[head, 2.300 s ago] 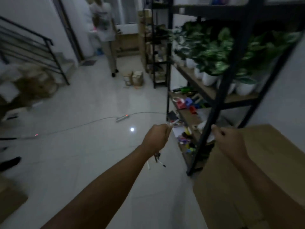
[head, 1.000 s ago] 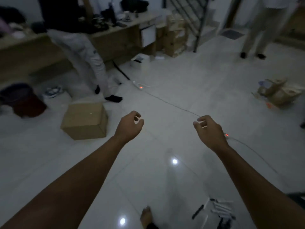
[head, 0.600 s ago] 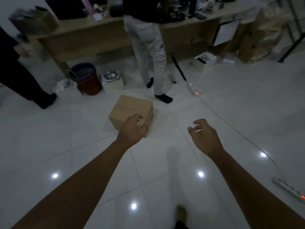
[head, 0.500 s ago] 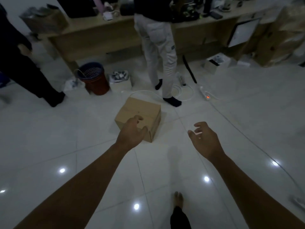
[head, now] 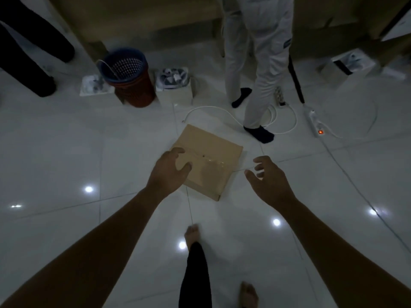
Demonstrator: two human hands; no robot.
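Observation:
A closed brown cardboard box sits on the white tiled floor straight ahead of me. My left hand reaches out over the box's near left corner with fingers spread and holds nothing. To the right of the box, above the floor, my right hand hangs with loosely spread fingers, also empty. Whether the left hand touches the box I cannot tell. My bare feet show at the bottom of the view.
A person in pale trousers stands just behind the box, another in dark trousers at far left. A blue and red basket, small white boxes, a power strip and white cables lie on the floor.
I turned away from the shelf of plants and walked across the floor toward the box. The box is now nearer, and both hands have opened and reach toward it.

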